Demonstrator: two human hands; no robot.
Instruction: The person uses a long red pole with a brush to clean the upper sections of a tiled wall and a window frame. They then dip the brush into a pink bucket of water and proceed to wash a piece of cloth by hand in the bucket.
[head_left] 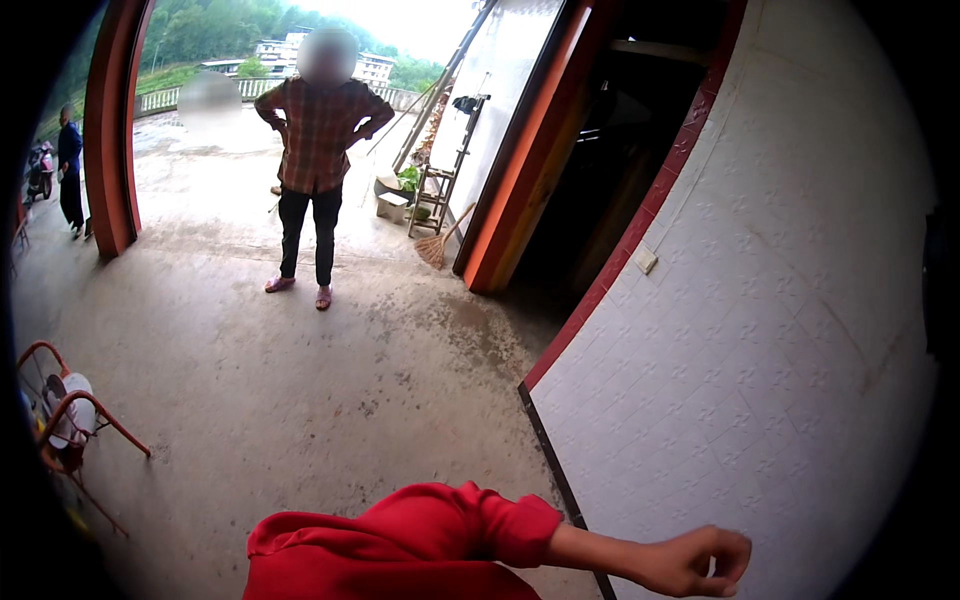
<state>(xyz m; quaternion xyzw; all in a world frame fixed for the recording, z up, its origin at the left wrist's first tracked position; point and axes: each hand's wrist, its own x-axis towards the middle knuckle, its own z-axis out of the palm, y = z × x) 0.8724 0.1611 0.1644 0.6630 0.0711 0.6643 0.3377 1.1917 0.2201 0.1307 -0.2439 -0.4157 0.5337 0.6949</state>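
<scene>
Jutting rightward, right hand [685, 565] loosely curled, forearm [600, 552] bare, sleeve [522, 527] rolled

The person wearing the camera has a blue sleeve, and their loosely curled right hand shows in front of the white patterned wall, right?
Not quite: the head view shows that the sleeve is red, not blue. The right hand is indeed loosely curled in front of the white patterned wall.
</scene>
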